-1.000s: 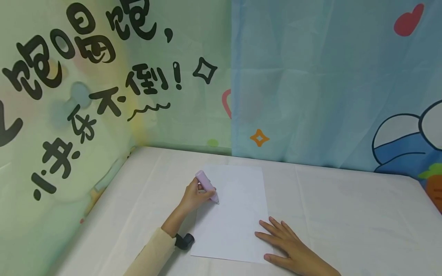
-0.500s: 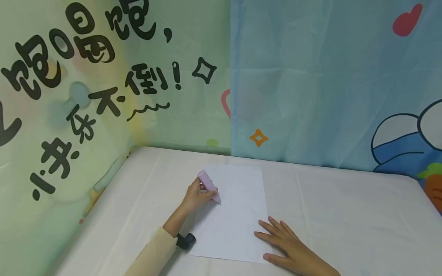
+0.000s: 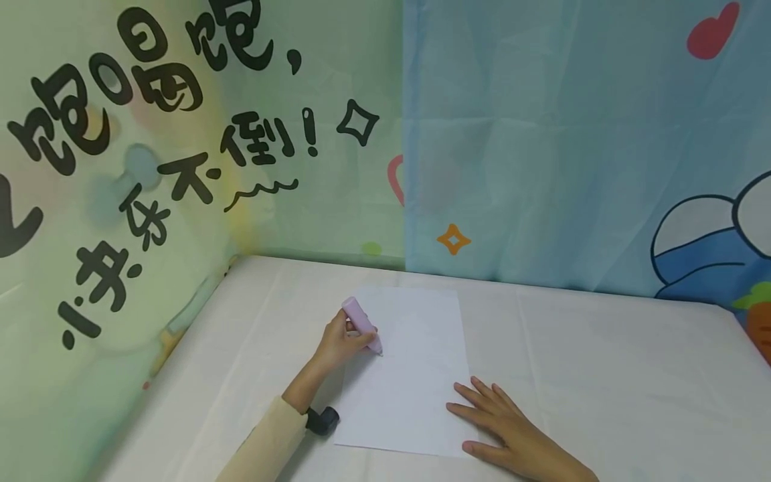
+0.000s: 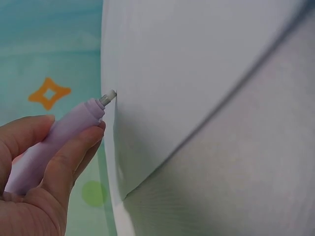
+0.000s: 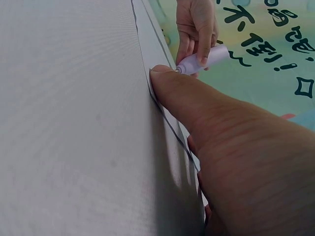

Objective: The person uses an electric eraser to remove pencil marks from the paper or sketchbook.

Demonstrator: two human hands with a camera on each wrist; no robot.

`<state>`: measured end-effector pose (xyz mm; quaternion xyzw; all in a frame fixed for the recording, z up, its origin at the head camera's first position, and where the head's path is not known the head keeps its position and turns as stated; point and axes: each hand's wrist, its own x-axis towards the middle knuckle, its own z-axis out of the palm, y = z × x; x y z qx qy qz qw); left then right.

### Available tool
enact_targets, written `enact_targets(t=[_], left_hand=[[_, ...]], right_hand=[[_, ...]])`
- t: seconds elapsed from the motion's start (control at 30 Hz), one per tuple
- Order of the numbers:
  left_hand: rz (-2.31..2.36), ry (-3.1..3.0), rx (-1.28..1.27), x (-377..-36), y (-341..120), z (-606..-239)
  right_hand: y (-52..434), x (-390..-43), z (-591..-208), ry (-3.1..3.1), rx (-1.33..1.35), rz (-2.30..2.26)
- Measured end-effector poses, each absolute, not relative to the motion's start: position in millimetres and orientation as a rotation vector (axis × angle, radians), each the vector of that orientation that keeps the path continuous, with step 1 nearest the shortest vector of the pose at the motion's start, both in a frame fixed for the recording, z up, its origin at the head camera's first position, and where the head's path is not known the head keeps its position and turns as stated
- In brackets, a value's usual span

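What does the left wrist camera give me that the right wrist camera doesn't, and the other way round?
Only the left wrist view: the orange star and the pale green dot printed on the backdrop.
Only the right wrist view: the right hand, large in the foreground, and the black lettering.
Both: the left hand holding the lilac pen, the white table surface and part of the backdrop.

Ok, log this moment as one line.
left hand: holds lilac pen over paper | right hand: spread across paper's right edge | paper: on white cloth, no marks visible
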<state>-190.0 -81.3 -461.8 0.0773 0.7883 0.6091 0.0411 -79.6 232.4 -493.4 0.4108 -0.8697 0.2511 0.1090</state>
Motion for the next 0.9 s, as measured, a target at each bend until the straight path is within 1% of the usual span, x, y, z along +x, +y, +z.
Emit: enact_targets(t=[0.6,0.9], left_hand=[[1.853,2.431,0.284,-193.4,-78.9,-466.6],[1.844,2.424,0.254,-192.4,-79.3,-463.8]], right_hand=[[232.4,-80.2,-496.2,-2.558,1.215,0.745],[233.3,-79.9,-494.4,-2.564,1.218,0.736]])
